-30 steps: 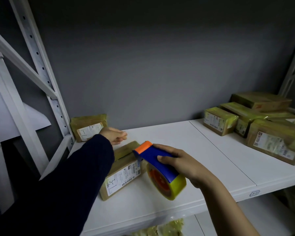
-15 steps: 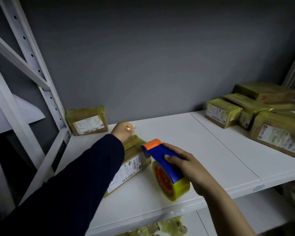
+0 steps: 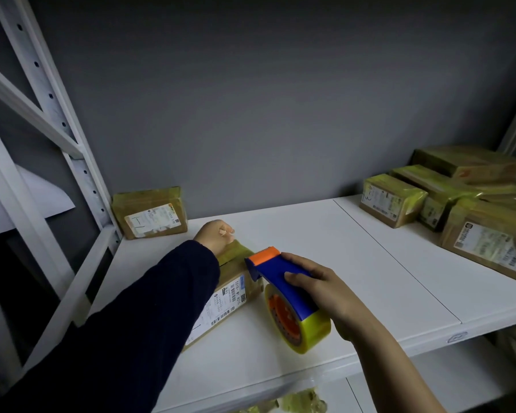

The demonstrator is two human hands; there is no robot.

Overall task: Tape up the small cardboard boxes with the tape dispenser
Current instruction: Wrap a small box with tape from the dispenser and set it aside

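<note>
White metal shelf (image 3: 325, 234) against a dark grey wall (image 3: 280, 99). At its middle lies a small brown cardboard box with a white printed label (image 3: 233, 290). A left hand (image 3: 213, 234) in a dark blue sleeve (image 3: 161, 308) rests on the box's far end, fingers curled; whether it grips anything cannot be told. A right hand (image 3: 322, 290) wraps around a blue tape dispenser with an orange toothed end (image 3: 276, 275) and a yellowish tape roll (image 3: 310, 329), just beside the box's right side. Another taped, labelled box (image 3: 151, 213) leans at the back left. Several taped boxes (image 3: 390, 199) cluster on the right.
</note>
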